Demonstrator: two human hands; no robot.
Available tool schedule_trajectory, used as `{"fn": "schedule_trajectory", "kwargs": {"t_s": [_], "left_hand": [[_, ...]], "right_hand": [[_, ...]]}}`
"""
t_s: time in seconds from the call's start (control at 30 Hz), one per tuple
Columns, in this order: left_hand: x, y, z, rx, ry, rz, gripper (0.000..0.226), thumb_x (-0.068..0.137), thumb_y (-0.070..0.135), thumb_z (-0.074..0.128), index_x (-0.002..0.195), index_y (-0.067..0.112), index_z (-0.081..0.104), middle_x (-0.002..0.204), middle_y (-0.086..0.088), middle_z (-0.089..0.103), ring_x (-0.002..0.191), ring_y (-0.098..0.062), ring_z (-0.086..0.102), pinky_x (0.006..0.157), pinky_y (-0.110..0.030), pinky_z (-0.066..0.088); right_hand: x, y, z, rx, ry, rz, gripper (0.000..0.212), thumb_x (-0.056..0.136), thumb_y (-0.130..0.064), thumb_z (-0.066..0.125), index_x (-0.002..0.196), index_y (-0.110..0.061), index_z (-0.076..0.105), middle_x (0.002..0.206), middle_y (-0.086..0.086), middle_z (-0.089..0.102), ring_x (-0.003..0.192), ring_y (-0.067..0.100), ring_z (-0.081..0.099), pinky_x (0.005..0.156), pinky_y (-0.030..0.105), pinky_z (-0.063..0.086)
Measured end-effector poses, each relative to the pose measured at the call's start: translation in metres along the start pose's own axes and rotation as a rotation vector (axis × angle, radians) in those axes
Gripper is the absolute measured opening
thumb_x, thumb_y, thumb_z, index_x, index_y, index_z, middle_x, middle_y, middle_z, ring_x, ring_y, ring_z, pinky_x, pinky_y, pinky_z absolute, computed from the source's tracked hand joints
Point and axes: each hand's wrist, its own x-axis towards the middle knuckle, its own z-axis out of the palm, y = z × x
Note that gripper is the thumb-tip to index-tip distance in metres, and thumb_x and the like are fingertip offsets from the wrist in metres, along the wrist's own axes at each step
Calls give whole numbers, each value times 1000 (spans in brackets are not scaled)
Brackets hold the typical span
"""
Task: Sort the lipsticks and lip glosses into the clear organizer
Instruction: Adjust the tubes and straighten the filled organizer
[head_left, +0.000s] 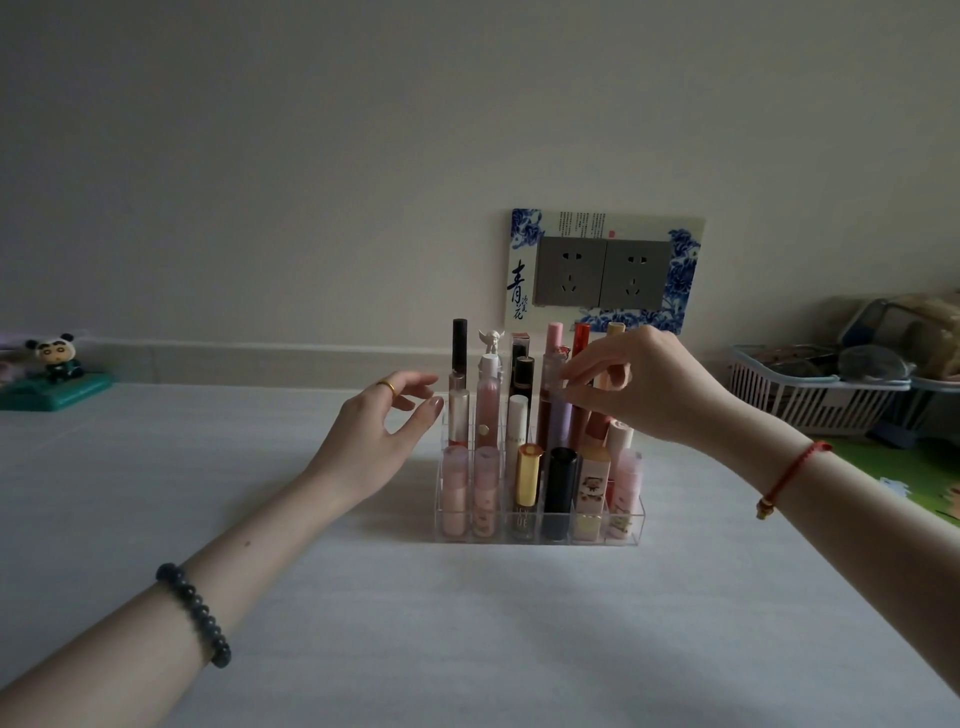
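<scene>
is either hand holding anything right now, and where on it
The right hand pinches the top end of the lavender tube standing in the clear organizer. The left hand holds nothing.

Plain wall (311, 156), twin sockets (602, 273), white tbl (467, 623)

Dim, flat, greyish light with darker corners casts soft, faint shadows on the pale white desk (363, 623), and wide-angle distortion bends the frame edges.
</scene>
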Motion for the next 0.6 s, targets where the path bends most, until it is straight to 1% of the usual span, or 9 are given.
{"fn": "schedule_trajectory", "kwargs": {"t_s": [0.1,0.17,0.23,0.3,0.37,0.4,0.47,0.53,0.6], "left_hand": [[0,0,0,3,6,5,23,88,28,54,111,26,57,99,12,63,93,1,56,74,3,33],[0,0,0,3,9,9,22,88,27,54,110,27,57,98,12,62,93,3,55,73,3,32],[0,0,0,4,11,10,23,88,27,54,110,26,57,97,13,62,92,3,55,74,3,32],[0,0,0,9,9,10,23,88,27,54,111,25,57,96,14,62,92,4,54,74,2,33],[0,0,0,6,7,11,24,88,26,54,111,24,57,96,13,62,92,3,54,74,3,32],[-1,1,1,4,6,11,24,88,27,54,111,24,57,96,13,62,92,3,55,73,3,32],[-1,1,1,2,2,9,24,88,28,54,112,24,57,96,13,62,92,3,55,74,2,33],[-1,1,1,2,1,9,25,88,27,54,112,23,58,96,11,62,92,2,55,74,2,33],[-1,2,1,2,6,12,25,88,27,54,112,21,58,97,10,63,92,2,55,74,2,33]], "right_hand": [[1,1,-10,5,30,1,16,74,-16,68,90,-14,70,76,-10,62,58,-21,50,53,-3,35],[0,3,-18,-11,57,3,13,74,-15,68,87,-18,69,73,-11,60,59,-23,47,53,-2,35],[-1,6,-25,-66,66,9,12,75,-17,67,86,-20,69,72,-11,60,58,-18,49,55,-3,35],[-3,10,-28,-159,23,28,12,76,-23,66,87,-19,69,73,-11,58,57,-9,50,53,-1,36],[-7,14,-24,-257,-24,53,14,76,-30,65,86,-21,69,73,-14,54,62,-9,46,49,4,34],[-9,16,-21,-290,-30,59,15,76,-32,65,86,-21,68,74,-15,52,63,-8,45,53,5,32],[-13,18,-14,-339,-25,61,18,76,-36,64,89,-23,67,79,-12,52,66,-3,45,63,11,37],[-16,18,-9,-387,-18,48,21,77,-38,63,92,-23,66,84,-10,50,73,4,44,66,18,39],[-16,17,-5,-430,-18,30,22,78,-39,62,92,-23,67,84,-12,44,79,6,40,65,20,35]]}}
